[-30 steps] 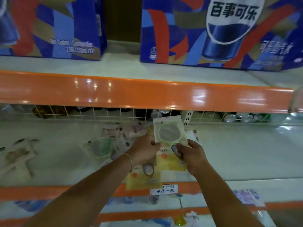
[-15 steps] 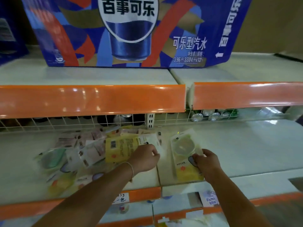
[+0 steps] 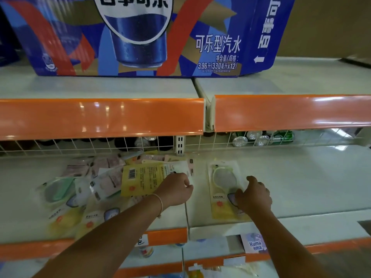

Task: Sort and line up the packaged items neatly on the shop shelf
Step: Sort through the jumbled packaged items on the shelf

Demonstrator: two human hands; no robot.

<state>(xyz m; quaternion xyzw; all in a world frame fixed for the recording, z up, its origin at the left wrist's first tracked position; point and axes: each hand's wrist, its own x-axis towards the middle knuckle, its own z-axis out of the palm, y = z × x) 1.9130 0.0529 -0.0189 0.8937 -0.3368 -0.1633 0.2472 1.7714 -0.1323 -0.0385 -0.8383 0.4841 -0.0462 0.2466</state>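
Small flat packets lie on the middle white shelf. My left hand grips the right edge of a yellow packet that lies back-up, barcode showing, on a loose pile of packets. My right hand holds the lower right corner of a clear and yellow packet with a pale green round mirror. That packet lies flat and alone on the right shelf panel, long side pointing to the back. Another green-mirror packet lies at the pile's left.
A white wire fence closes the shelf's back, with drink cans behind it. An orange rail edges the shelf above, which carries a big blue cola carton. Lower shelves hold a card marked Kuma.
The view has swung right. My right hand carried the green-mirror packet off the pile and laid it on the right panel. My left hand took hold of the barcode packet.
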